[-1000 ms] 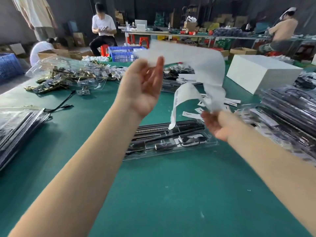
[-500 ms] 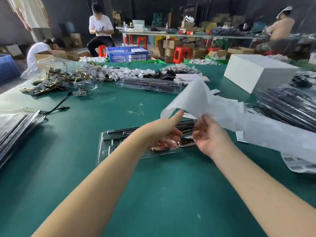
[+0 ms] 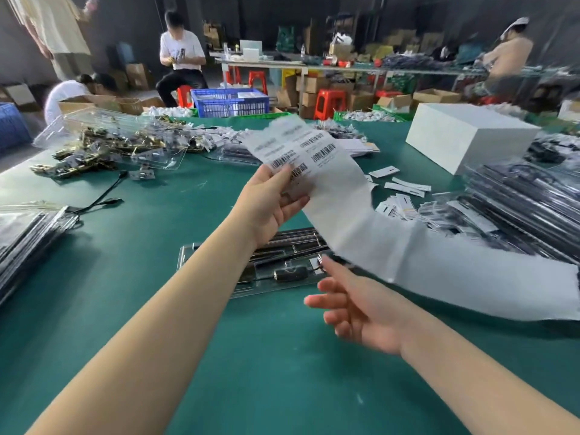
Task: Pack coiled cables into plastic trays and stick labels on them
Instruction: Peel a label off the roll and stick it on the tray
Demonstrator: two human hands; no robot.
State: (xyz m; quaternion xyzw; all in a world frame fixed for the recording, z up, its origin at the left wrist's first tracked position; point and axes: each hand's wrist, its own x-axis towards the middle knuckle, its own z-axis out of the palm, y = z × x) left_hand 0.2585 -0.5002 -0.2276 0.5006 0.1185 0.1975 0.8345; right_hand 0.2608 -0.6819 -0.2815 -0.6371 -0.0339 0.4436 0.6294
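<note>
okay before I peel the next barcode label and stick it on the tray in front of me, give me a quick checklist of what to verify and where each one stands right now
1. Label sheet held: ok, the left hand pinches it near the barcodes.
2. Labels left on the sheet: ok, printed barcodes show at its upper end.
3. Right hand free to peel: ok, open and holding nothing.
4. Plastic tray in reach: ok, it lies on the green table just beyond both hands.
5. Cable seated in the tray: cannot tell, arm and sheet cover part of it.
6. Tray face free for sticking: not ok, the sheet hangs over its right end.
</note>
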